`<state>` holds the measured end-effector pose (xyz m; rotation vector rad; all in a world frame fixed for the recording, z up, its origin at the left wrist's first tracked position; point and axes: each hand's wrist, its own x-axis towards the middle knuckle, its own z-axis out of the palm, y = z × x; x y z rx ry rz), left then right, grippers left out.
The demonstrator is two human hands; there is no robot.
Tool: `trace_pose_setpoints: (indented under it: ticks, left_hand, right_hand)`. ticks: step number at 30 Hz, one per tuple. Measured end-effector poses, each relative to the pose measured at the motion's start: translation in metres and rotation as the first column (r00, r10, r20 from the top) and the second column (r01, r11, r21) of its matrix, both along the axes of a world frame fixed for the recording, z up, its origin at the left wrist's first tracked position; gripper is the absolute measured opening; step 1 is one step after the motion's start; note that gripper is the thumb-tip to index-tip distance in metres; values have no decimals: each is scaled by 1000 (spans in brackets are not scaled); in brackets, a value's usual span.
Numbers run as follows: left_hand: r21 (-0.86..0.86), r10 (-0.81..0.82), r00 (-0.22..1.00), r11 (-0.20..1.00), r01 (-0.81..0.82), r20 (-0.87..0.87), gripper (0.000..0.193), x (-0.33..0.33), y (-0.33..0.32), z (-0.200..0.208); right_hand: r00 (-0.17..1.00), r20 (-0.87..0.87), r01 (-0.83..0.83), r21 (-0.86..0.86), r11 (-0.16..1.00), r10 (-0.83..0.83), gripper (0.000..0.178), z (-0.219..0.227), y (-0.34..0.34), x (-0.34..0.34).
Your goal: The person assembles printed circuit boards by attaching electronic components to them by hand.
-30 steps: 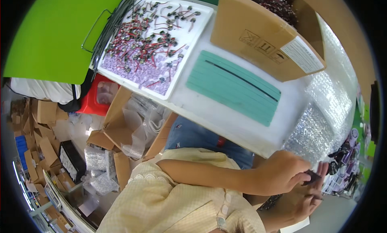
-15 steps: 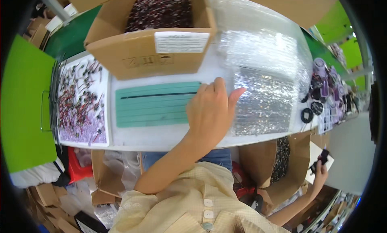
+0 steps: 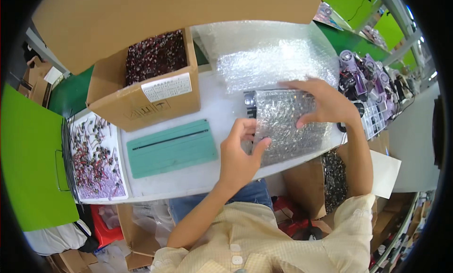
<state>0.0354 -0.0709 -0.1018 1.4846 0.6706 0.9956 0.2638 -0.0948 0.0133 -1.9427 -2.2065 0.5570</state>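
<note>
Clear bubble wrap (image 3: 288, 131) lies as a flat, shiny sheet on the right part of the table. My left hand (image 3: 238, 152) is at its left edge, fingers curled round that edge and thumb on top. My right hand (image 3: 328, 100) rests over its far right part, with thumb and fingers spread wide apart. A dark piece with pale marks (image 3: 249, 103) shows past the wrap's left edge; what it is I cannot make out. To the left lies a teal board (image 3: 172, 155) with grooves and one thin black strip (image 3: 170, 139) along it.
An open cardboard box (image 3: 155, 105) with small dark red parts stands behind the board. A white tray (image 3: 123, 178) of wired parts sits at far left. More bubble wrap (image 3: 269, 55) lies behind my hands. Purple devices (image 3: 361, 74) are piled at right. Another box (image 3: 306, 183) stands below the table.
My left hand has left the board for the wrap's left edge. My right hand, earlier holding a dark object low at the right, is now empty over the wrap. The view has shifted.
</note>
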Motion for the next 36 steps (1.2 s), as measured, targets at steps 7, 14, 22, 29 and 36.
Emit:
trace_pose_setpoints:
  ticks: [7,14,22,29,36]
  left_hand:
    - [-69,-100,993,993,96,-64,26,-24,29,15]
    - [144,112,813,989,-35,-571,48,21,64,32]
    - [169,82,703,984,55,-707,64,50,61,34]
    - [115,-9,913,991,61,-407,35,63,76,48]
    - [780,141,950,543,-309,278,14,35,70,122]
  right_hand:
    - [969,94,-241,154,958,229,31,65,-25,13]
    - [983,133,-169,392,904,126,36,94,-77,-8]
    - [937,347,-169,525,834,-29,40,18,-123,-41]
    - [915,339,-75,676,734,-219,41,13,-142,-51]
    - [862,459,-181,674,716,-214,34,-9,-139,-51]
